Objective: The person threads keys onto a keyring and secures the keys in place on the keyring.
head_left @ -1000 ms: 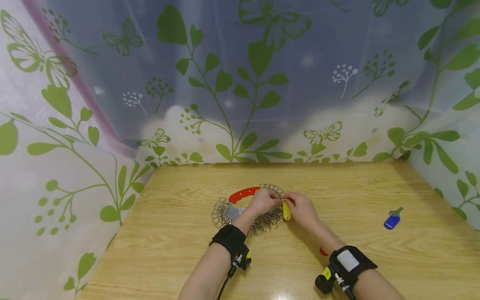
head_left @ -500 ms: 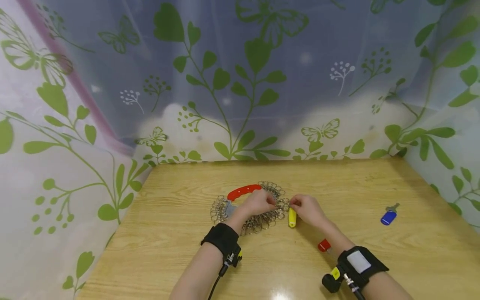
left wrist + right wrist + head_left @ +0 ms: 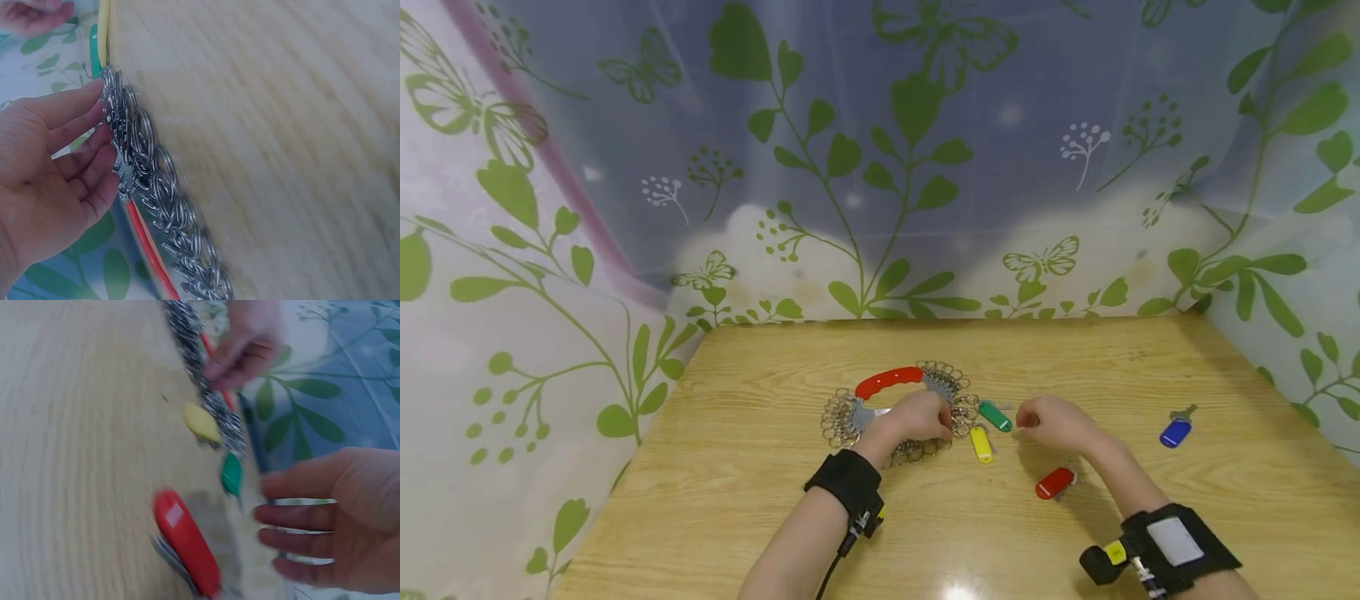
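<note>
A curved metal key holder with a red handle (image 3: 889,382) lies on the table, its edge hung with several metal rings (image 3: 164,181). My left hand (image 3: 921,417) reaches over its right side; thumb and finger pinch a ring there. A yellow key tag (image 3: 981,444) and a green key tag (image 3: 995,416) lie beside the rings at the holder's right end. Just right of the green tag my right hand (image 3: 1063,429) hovers, holding nothing; the right wrist view shows its fingers fairly straight. Nearer the person lies a red key tag (image 3: 1056,483), its key partly hidden underneath.
A blue key tag (image 3: 1176,432) with its key lies farther right on the wooden table (image 3: 737,517). Behind the table hangs a leaf-patterned curtain (image 3: 880,208). Both wrists wear black bands with cameras; a cable (image 3: 829,567) runs from the left one.
My right hand has let go of the yellow tag and moved right. The green tag and the whole red tag have come into sight. My left hand stays at the rings, slightly lower.
</note>
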`<state>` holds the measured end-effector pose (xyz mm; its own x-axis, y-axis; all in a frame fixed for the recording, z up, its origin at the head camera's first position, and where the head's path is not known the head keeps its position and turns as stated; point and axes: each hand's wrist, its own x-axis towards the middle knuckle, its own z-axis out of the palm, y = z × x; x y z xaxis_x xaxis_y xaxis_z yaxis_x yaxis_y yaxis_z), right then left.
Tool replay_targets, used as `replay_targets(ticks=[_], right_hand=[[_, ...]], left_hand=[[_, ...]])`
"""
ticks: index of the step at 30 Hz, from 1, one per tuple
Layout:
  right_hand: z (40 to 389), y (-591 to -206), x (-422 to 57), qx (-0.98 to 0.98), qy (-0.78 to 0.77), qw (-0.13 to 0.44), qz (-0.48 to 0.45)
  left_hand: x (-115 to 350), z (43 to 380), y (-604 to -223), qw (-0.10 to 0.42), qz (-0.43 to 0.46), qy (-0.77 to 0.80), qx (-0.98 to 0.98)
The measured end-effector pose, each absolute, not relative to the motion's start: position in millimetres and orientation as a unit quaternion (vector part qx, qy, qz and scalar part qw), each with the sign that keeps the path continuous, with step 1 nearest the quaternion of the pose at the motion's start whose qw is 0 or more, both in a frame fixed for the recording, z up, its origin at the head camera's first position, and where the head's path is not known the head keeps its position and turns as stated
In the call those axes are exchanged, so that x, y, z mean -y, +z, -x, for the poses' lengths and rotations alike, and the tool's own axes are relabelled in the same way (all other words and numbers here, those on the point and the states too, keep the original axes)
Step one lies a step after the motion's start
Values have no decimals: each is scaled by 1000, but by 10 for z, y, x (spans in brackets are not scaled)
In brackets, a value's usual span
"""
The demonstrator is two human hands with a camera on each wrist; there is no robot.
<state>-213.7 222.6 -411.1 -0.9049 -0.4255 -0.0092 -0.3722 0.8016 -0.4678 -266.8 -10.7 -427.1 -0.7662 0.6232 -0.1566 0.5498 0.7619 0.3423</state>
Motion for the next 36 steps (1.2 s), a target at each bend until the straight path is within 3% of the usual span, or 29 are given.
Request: replay_targets(ticks=[7, 19, 27, 36], right_hand=[[1912, -4091, -2453, -935, -209, 171, 231], [1764, -4221, -2541, -929, -236, 162, 235], [1728, -4223, -2590, -933, -244, 124, 232], [1752, -4229, -2617, -975, -119, -15, 189]], left_hand=[[95, 2674, -4275, 121, -326, 118, -930], [46, 2636, -4293, 98, -325, 88, -936], [29, 2610, -4263, 76, -322, 25, -943], [20, 2619, -4281, 47, -352, 17, -935]])
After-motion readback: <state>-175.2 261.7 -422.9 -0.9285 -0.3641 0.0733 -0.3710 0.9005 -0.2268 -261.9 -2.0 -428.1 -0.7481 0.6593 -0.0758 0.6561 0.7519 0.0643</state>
